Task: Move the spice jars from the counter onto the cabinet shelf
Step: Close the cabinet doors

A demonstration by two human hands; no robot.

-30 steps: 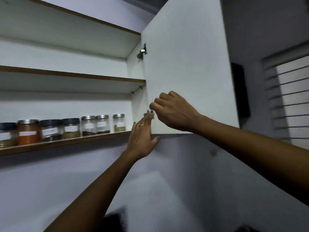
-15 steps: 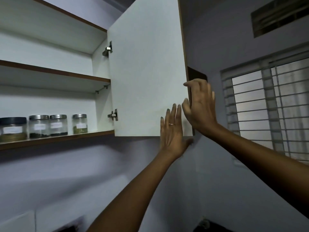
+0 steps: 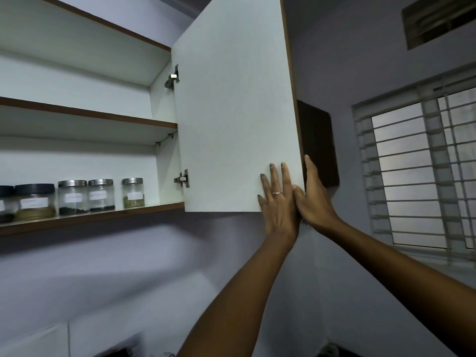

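Both hands are up at the open cabinet door (image 3: 231,112): the left hand (image 3: 279,202) lies flat on its white inner face, the right hand (image 3: 315,199) reaches round its free edge. Spice jars (image 3: 100,195) line the lower shelf (image 3: 85,219).

A pale, bluish-white wall (image 3: 134,264) runs below the wall cabinet, dim and softly shadowed. The cabinet's white door (image 3: 231,112) stands open, edged in brown, hung on two metal hinges (image 3: 183,178). Past its free edge a dark brown panel (image 3: 319,148) shows against the right-hand wall (image 3: 334,60). Further right, a window (image 3: 417,171) with horizontal white bars lets in flat grey daylight. High on that wall sits a rectangular vent opening (image 3: 438,19). At lower left, a thin vertical seam (image 3: 68,338) crosses the wall surface.
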